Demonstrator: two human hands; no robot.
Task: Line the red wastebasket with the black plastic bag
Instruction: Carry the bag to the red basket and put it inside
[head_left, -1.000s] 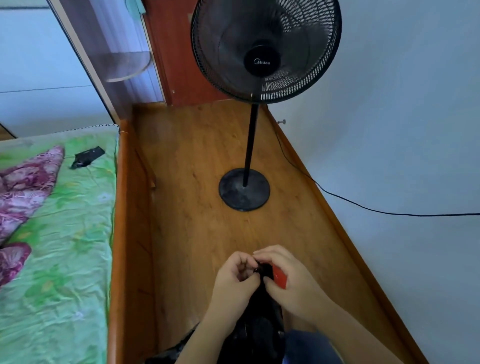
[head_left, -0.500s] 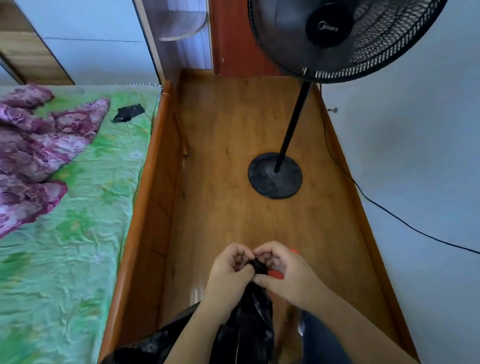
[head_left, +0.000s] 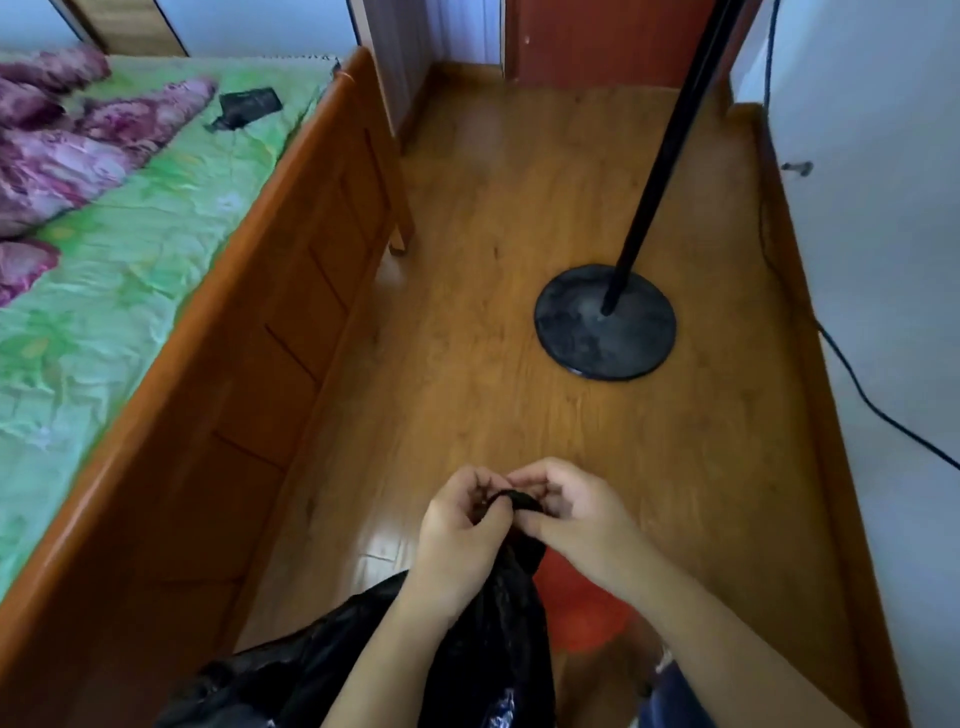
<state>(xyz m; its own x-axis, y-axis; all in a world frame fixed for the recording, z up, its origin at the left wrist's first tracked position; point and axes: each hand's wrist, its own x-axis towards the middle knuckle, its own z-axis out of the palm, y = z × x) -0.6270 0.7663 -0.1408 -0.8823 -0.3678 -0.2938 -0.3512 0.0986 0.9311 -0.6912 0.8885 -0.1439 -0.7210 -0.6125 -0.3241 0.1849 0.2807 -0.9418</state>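
Both hands meet low in the middle of the view. My left hand (head_left: 460, 540) and my right hand (head_left: 574, 514) pinch the top edge of the black plastic bag (head_left: 488, 639) between their fingertips. The bag hangs down from them as crumpled glossy film and spreads toward the lower left. Under my right forearm a part of the red wastebasket (head_left: 582, 608) shows on the floor; my arm and the bag hide most of it.
A black fan base (head_left: 605, 322) with its pole stands on the wooden floor (head_left: 493, 338) ahead. A wooden bed frame (head_left: 249, 332) with a green sheet and a small black item on it runs along the left. A black cable (head_left: 878, 410) trails down the right wall.
The view has tilted down and swung right, so the fan head left the frame. More of the red wastebasket shows under my right arm. Both hands stay pinched on the bag's edge.
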